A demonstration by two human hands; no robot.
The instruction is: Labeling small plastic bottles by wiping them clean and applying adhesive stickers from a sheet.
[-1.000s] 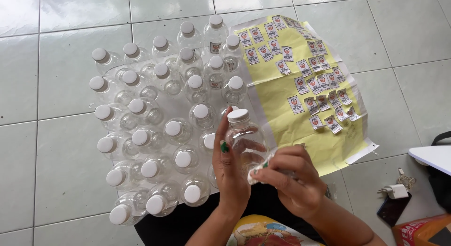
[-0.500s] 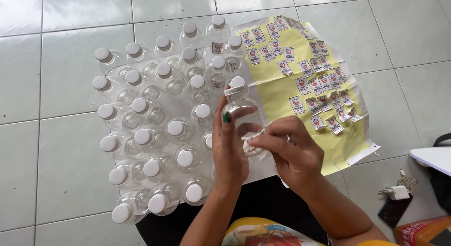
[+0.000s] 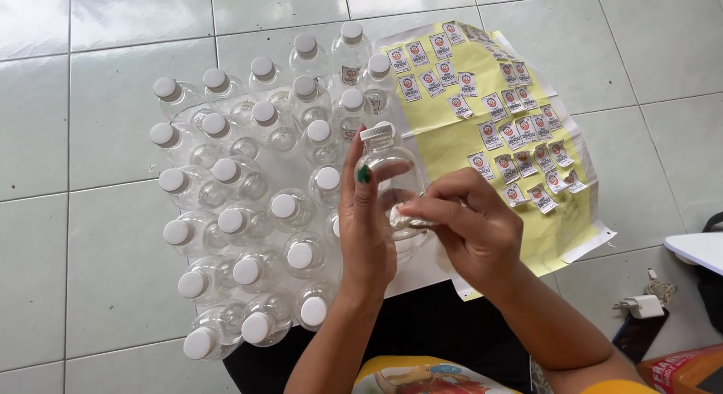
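While held up over the floor: clear plastic bottle (image 3: 388,179) with a white cap, lifted clear of the others so both hands can get at its side.
Left hand (image 3: 367,228): wrapped round the bottle from the left, fingers clamped on it to keep it from turning.
Right hand (image 3: 471,228): fingers pinched together on a small sticker label (image 3: 410,221), pressed against the bottle's side, flat so it sticks.
Bottle group (image 3: 248,206): many capped clear bottles, standing close together on the tiled floor (image 3: 90,138), just left of the hands, easy to grab.
Yellow sticker sheet (image 3: 482,130): flat on the floor, right of the bottles, labels face up and near the right hand.
White charger plug (image 3: 644,305): low right, well apart.
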